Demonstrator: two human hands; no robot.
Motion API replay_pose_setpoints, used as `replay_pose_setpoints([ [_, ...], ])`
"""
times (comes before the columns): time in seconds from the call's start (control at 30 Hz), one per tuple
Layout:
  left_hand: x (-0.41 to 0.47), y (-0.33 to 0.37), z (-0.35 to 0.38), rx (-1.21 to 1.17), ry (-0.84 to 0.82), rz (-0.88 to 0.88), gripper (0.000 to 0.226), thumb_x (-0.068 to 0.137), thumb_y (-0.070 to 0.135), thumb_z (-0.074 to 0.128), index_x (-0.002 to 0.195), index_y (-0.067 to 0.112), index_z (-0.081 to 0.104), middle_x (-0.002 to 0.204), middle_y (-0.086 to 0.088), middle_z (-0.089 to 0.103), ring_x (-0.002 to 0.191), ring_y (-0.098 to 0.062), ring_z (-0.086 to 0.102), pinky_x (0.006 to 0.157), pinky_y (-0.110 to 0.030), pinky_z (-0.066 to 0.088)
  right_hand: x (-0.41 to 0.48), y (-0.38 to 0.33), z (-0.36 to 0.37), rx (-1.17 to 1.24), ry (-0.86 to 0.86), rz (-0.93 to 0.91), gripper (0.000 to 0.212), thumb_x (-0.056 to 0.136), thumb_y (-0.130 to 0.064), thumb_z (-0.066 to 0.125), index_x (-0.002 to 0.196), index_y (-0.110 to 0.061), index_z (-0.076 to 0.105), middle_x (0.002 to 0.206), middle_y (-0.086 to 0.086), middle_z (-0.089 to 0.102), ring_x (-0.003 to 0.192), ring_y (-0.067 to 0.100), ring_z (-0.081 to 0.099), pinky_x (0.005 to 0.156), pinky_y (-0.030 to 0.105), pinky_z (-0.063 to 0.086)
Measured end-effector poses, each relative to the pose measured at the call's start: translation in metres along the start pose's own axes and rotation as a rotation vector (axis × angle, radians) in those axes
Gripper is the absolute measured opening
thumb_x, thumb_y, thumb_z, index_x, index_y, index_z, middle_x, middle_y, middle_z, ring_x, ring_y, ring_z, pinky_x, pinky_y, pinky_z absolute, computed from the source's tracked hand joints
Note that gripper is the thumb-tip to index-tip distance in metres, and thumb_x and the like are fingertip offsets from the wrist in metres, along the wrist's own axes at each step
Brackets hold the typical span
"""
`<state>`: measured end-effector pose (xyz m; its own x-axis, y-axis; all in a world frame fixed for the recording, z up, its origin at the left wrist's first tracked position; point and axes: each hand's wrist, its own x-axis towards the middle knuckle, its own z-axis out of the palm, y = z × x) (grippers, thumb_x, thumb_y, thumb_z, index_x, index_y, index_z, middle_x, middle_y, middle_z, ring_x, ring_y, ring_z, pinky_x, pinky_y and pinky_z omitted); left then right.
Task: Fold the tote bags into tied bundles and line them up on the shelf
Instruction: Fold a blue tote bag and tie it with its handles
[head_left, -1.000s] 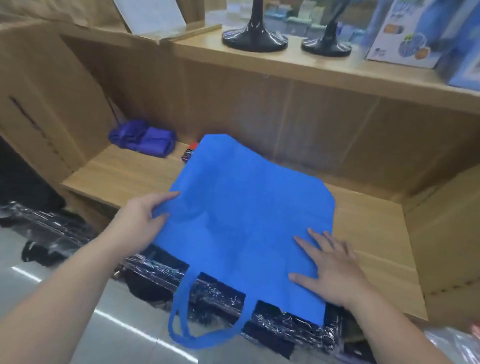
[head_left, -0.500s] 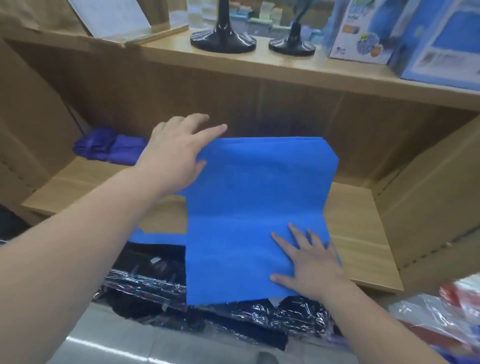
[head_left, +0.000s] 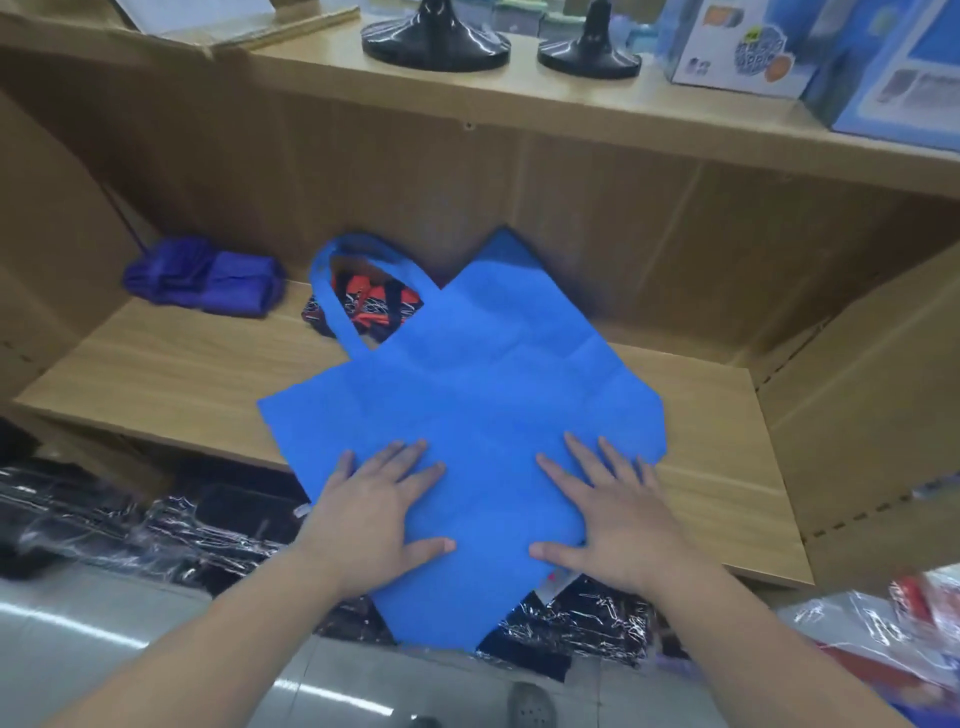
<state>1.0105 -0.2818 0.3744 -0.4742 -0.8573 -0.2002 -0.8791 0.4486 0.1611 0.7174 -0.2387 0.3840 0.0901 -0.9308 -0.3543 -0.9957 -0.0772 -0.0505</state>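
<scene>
Blue tote bag (head_left: 483, 415) lies flat on the wooden shelf (head_left: 171, 374), turned like a diamond. Its near corner overhangs the front edge towards me and its handle loop (head_left: 337, 291) points away-left towards the back panel. Both palms are down on the near half with fingers straight and spread, gripping nothing: left hand (head_left: 374, 519) on the left side, right hand (head_left: 618, 525) on the right. The hands sit about equally near the centre line, so I'd guess a fold could start from either side.

Versus half a second ago, my left hand was up, carrying fabric over. The handles hung off the front a second back. The finished purple bundle (head_left: 208, 280) sits far left, well apart.
</scene>
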Motion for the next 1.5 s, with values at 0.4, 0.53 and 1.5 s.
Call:
replay_pose_setpoints([
  [0.4,0.032,-0.021,-0.024,0.023,-0.017,-0.098,0.093,0.079,0.077,0.058,0.156,0.036,0.027,0.169,0.008,0.007,0.155,-0.021,0.009,0.121,-0.058,0.008,-0.004,0.015,-0.001,-0.009,0.043,-0.09,0.066,0.079,-0.081,0.013,0.144,-0.071,0.012,0.168,-0.01,0.01,0.153,0.028,0.015,0.123,0.045,0.015],
  [0.53,0.008,-0.004,-0.011,-0.093,0.34,0.046,0.06,0.077,0.06,0.06,0.126,0.024,0.065,0.127,-0.001,0.061,0.115,-0.033,0.059,0.095,-0.05,0.048,-0.004,-0.015,-0.009,-0.115,0.091,-0.002,0.076,0.082,-0.071,-0.001,0.153,-0.053,0.019,0.164,0.002,0.027,0.136,0.033,0.039,0.104,0.046,0.04],
  [1.5,0.012,-0.051,-0.023,-0.733,0.243,-0.182,0.022,0.09,0.029,0.074,0.078,0.019,0.058,0.057,0.005,0.049,0.045,-0.011,0.035,0.048,-0.028,0.03,-0.035,0.056,-0.001,0.805,0.397,0.119,0.025,0.094,-0.04,0.067,0.084,-0.017,0.067,0.077,-0.002,0.065,0.072,0.012,0.059,0.073,0.033,0.046],
])
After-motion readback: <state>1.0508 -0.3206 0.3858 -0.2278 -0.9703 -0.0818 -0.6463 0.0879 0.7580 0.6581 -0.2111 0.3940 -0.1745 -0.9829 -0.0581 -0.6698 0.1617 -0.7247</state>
